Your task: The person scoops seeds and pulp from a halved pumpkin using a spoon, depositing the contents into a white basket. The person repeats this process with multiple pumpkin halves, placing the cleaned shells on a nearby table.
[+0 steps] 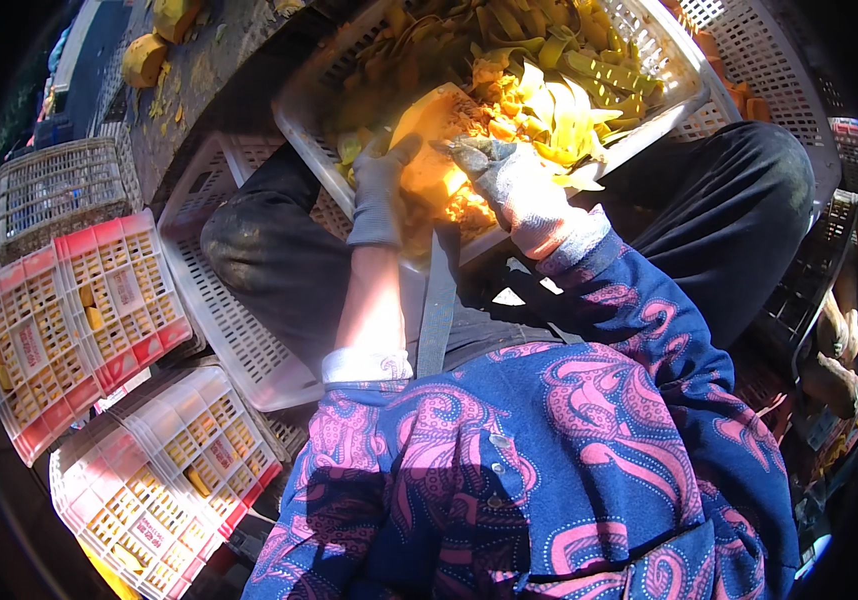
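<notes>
A peeled orange piece of squash or pumpkin (433,150) is held over a white plastic crate (680,71). My left hand (384,184), in a grey work glove, grips its left side. At the piece's right edge is my right hand (500,176), in a pale glove with dark fingertips, its fingers bent. Whether it holds a small tool cannot be told. Stringy orange pulp (493,90) lies by the piece, and more is below it. Long yellow-green peel strips (549,45) fill much of the crate.
Peeled orange pieces (145,60) sit on a worn board at upper left. Red-and-white crates (76,330) stand to the left, near an empty-looking white crate (226,330). On the right, a black crate (804,292) stands beside whole tan squashes (834,382). A grey strap (439,300) hangs below my hands.
</notes>
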Motion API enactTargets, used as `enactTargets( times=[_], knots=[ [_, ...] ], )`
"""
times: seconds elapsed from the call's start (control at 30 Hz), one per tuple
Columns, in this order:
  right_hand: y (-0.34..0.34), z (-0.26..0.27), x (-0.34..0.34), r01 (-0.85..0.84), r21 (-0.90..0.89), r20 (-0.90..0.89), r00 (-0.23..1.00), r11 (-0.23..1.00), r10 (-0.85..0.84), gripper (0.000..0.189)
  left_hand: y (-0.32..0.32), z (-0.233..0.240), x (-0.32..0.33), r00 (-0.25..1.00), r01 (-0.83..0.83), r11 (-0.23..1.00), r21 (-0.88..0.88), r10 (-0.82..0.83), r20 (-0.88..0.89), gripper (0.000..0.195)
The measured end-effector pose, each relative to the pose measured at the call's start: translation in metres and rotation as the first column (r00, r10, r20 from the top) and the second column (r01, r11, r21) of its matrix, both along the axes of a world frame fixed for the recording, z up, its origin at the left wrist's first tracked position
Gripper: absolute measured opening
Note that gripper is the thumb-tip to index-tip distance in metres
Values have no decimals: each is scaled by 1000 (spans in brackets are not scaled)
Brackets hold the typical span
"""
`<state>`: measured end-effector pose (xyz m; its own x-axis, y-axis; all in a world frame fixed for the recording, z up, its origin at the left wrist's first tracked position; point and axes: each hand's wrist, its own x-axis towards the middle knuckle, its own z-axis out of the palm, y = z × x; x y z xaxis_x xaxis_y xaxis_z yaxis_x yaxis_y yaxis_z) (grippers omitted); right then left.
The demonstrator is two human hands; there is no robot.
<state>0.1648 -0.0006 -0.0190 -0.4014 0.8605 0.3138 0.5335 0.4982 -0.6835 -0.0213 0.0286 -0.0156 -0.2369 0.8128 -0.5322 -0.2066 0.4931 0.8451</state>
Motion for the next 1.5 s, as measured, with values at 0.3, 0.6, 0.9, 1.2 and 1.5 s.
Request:
enactTargets(
  times=[0.3, 0.6, 0.9, 1.2, 1.5],
  knots=[
    [22, -1, 8, -27, -135, 6, 1000, 991, 28, 34, 3, 27, -12, 671, 406, 894, 189, -151, -726, 41],
    [33, -9, -12, -5, -582, -86, 995, 813, -56, 36, 33, 9, -16, 970, -43, 950, 310, 113, -213, 32],
    [39, 1, -16, 78, -633, -147, 965, 770, -219, 37, 38, -12, 2, 966, -198, 920, 337, 242, -91, 52],
    [57, 14, 1, 40, -864, -253, 827, 503, -502, 33, 91, -1, 10, 817, 320, 890, 324, -86, -571, 50],
    [69, 12, -16, -58, -677, -457, 815, 734, -357, 30, 94, 0, 15, 971, 117, 936, 332, -37, -237, 29]
  ],
)
